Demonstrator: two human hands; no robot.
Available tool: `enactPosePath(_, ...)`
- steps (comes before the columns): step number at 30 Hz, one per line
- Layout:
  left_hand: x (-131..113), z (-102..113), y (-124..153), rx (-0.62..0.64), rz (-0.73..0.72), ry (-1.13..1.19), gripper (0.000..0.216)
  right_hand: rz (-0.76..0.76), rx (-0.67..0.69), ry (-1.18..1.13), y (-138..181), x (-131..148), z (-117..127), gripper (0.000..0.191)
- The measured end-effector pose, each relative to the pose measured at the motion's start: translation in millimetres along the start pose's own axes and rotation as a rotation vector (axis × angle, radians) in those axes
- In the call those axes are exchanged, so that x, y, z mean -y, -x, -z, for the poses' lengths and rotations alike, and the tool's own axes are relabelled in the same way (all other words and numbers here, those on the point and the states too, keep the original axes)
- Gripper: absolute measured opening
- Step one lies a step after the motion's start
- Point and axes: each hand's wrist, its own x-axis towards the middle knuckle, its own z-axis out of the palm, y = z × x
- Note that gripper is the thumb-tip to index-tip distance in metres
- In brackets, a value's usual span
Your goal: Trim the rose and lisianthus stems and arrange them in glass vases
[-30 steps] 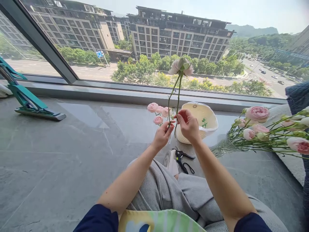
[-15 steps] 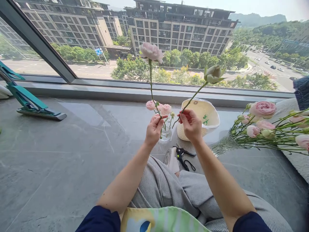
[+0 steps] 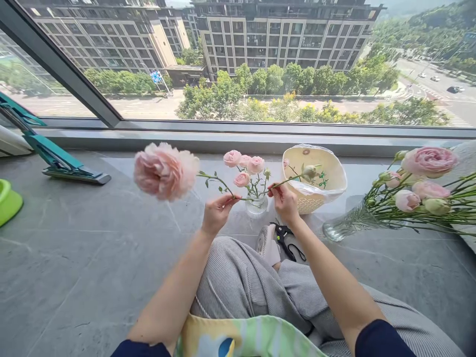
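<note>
My left hand pinches the thin green stem of a large pale pink rose, whose full bloom leans far out to the left. Between the thumb and fingers of my right hand is the stem of a pale green rosebud, which points right in front of the bin. The stem ends come near each other between my hands; whether they touch I cannot tell. Just behind them, a small glass vase holds several small pink roses. Black pruning shears lie on the floor beside my foot.
A cream waste bin with a liner and plant scraps stands behind my right hand. At right, a tilted glass vase holds many long-stemmed roses. A teal mop and a green bowl-like object are at left.
The pink rose has swung down from upright to the left. The rosebud has come down in front of the bin. My left hand has moved left and lower, and the view has tilted downward.
</note>
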Motion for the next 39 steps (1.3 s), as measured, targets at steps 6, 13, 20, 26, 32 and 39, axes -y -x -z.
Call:
enactPosePath(6,3,-5,-2,0.079,-0.088,-0.105,0.016,-0.056,0.138,0.164,3,-43,-35,0.023)
enactPosePath(13,15,-6,-5,0.089,-0.028,-0.142,0.019,-0.084,0.121,0.340,5,-72,-53,0.021)
enactPosePath(20,17,-7,-5,0.078,-0.012,-0.138,0.020,-0.107,0.136,0.377,10,-79,-55,0.023)
enactPosePath(26,18,-6,-6,0.070,-0.007,-0.112,0.019,-0.121,0.105,0.342,25,-79,-49,0.029)
enactPosePath(32,25,-7,-7,0.077,-0.003,-0.154,0.017,-0.188,0.000,0.304,55,-68,-37,0.033)
enactPosePath(39,22,-8,-6,0.027,-0.036,-0.143,0.018,-0.295,-0.007,0.227,84,-71,-33,0.030)
